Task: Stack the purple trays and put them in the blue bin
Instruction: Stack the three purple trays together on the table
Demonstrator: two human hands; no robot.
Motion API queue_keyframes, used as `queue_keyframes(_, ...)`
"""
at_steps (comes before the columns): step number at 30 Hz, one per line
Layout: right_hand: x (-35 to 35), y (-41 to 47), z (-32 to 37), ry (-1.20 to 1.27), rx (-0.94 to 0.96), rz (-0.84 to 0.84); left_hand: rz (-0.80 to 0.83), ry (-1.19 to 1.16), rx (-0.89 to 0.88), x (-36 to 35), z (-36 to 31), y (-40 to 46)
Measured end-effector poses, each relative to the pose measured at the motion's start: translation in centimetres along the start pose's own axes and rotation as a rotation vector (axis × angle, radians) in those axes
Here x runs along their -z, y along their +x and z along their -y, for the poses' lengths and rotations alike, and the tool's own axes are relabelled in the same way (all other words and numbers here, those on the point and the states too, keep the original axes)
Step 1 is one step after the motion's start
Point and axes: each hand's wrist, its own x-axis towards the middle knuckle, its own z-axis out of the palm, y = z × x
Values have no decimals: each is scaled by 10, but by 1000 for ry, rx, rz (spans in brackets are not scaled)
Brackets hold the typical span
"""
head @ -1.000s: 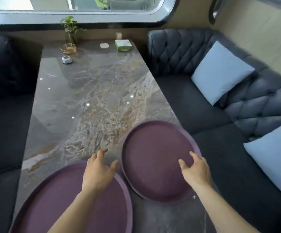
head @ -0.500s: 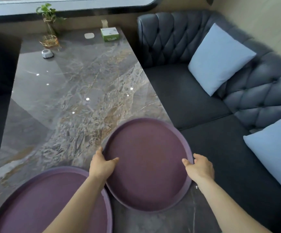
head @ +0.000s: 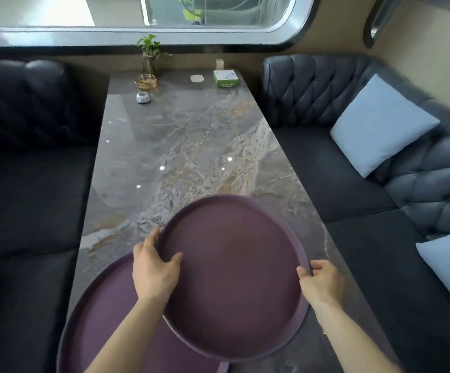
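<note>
Two round purple trays are at the near end of the marble table (head: 191,146). The right tray (head: 234,278) is lifted and tilted, its lower left edge overlapping the second tray. My left hand (head: 153,273) grips its left rim, thumb inside. My right hand (head: 320,281) grips its right rim. The second purple tray (head: 110,324) lies flat on the table at the lower left, partly covered by my left forearm and the lifted tray. No blue bin is in view.
Dark sofas flank the table, with light blue cushions (head: 380,122) on the right one. At the far end stand a small plant (head: 149,53), a gold wire holder (head: 145,82), a small grey-white device (head: 143,97), a white disc (head: 197,78) and a green box (head: 226,78).
Both hands closed on the right tray's rim, then raised it and carried it leftward over the edge of the other tray. The camera view tilted up.
</note>
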Motion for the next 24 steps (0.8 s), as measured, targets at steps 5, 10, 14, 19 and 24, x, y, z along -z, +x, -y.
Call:
queue_keyframes(5,-51,-64,13,-4,125,79,-45,139,32,70,69,-4)
queue_keyframes(10,-93,-108,9,-67,182,90,-37,278,60,111,139,-10)
queue_keyframes(14,-109,-127,-2,-144,197,73,-37,291,93,121,176,-17)
queue_keyframes(19,-111,-137,-10,-225,171,56,-39,305,73,120,188,-20)
queue_keyframes(24,-110,-143,-14,-215,190,88,-67,363,79,119,188,-25)
